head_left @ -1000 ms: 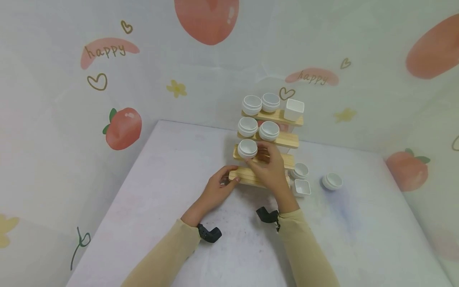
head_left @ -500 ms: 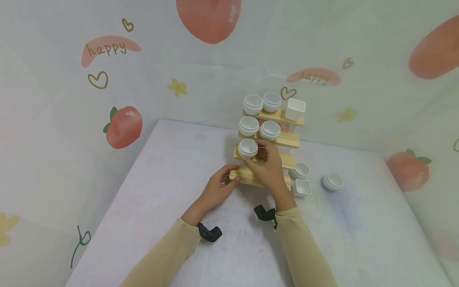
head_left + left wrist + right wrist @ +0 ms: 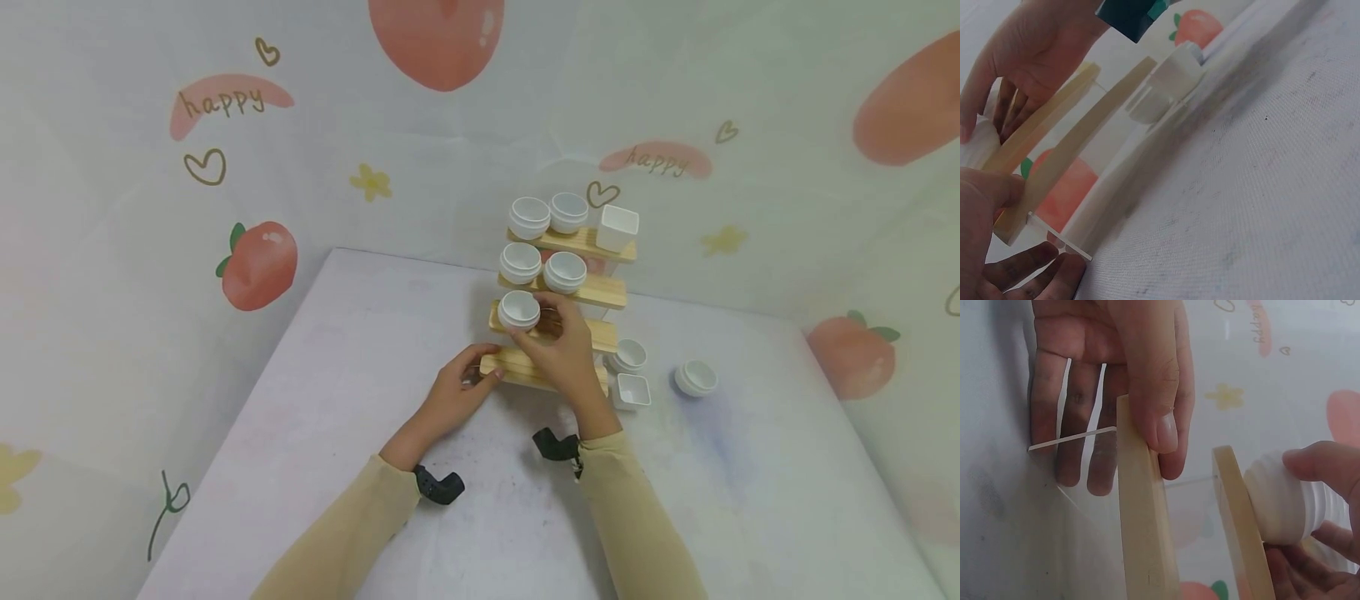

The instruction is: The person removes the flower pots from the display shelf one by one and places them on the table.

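Observation:
A tiered display stand (image 3: 536,375) has pale wooden boards and clear side panels. My left hand (image 3: 454,390) grips its lowest board at the left end; in the right wrist view the thumb (image 3: 1163,434) lies on the wood and the other fingers spread along the clear panel. With my right hand (image 3: 564,350) I hold a round white bowl (image 3: 517,308) between thumb and fingers, at the left end of the second board up. The bowl is upright, its base right at the board (image 3: 1244,519) in the right wrist view.
Higher boards carry two round white bowls (image 3: 565,272) on one tier, and two more (image 3: 529,218) with a square white cup (image 3: 618,228) on top. Right of the stand are a round bowl (image 3: 628,357), a square cup (image 3: 632,392) and another bowl (image 3: 696,378).
The right wrist has shifted slightly left, while its fingers stay on the bowl at the same board. The left hand keeps its grip on the stand.

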Demonstrator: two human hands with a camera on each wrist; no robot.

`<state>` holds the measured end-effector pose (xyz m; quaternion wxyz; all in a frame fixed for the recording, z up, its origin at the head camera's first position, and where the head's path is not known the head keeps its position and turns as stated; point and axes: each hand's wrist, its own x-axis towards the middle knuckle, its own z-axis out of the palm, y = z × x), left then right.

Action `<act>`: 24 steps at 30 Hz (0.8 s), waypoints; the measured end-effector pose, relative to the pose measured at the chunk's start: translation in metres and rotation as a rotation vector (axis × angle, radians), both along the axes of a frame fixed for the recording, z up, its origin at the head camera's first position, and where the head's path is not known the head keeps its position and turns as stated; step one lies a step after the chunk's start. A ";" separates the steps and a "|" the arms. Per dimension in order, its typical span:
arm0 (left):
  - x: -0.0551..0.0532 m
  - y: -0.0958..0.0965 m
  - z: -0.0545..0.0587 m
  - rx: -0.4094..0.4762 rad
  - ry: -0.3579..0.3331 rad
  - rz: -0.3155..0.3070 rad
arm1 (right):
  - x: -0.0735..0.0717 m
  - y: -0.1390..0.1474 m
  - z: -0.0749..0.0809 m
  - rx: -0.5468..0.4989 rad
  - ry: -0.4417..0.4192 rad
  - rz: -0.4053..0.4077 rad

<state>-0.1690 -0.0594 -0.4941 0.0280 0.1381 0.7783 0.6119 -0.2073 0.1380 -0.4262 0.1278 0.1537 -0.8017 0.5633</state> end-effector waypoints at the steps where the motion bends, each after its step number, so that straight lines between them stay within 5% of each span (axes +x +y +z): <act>1: 0.000 0.000 0.000 -0.002 0.003 0.000 | 0.000 0.000 0.000 -0.010 -0.004 0.001; 9: 0.001 -0.001 0.000 -0.015 0.007 0.002 | 0.004 0.007 0.003 -0.078 -0.019 0.002; 24: 0.001 -0.001 -0.001 -0.044 -0.001 0.007 | 0.022 0.040 0.004 -0.032 0.040 0.036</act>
